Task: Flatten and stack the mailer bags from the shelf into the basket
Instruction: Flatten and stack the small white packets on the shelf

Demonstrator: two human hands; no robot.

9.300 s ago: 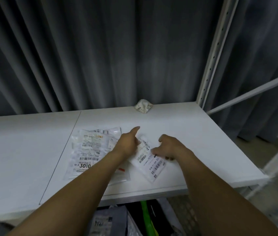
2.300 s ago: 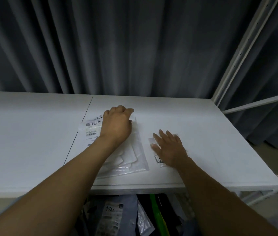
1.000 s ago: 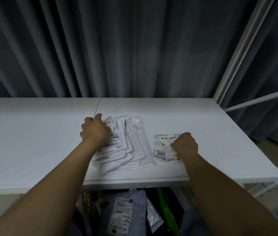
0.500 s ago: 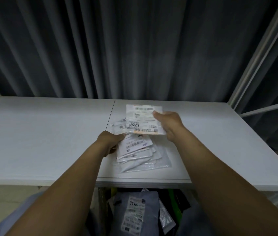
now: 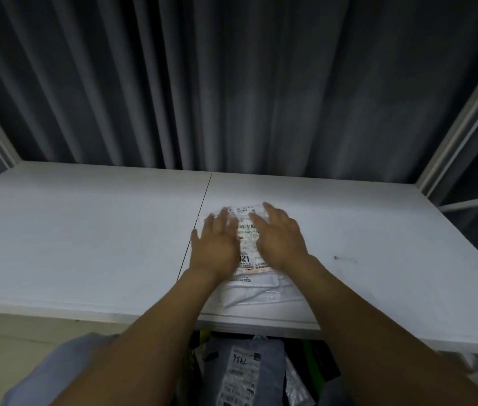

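A stack of flattened clear and white mailer bags (image 5: 261,293) lies near the front edge of the white shelf (image 5: 85,244). The top bag (image 5: 248,250) carries a printed label with barcodes. My left hand (image 5: 215,247) lies flat on the left side of the stack with fingers spread. My right hand (image 5: 278,238) lies flat on the right side, fingers straight. Both palms press down on the top bag and hide most of it.
Below the shelf's front edge sits a grey mailer bag (image 5: 243,373) with a label, among dark bags and a green strip (image 5: 313,364). White shelf uprights (image 5: 463,112) rise at the right and left. A dark pleated curtain (image 5: 231,83) hangs behind.
My right hand has laid the labelled bag it held onto the stack. Both hands have opened and now press flat on the top bag.
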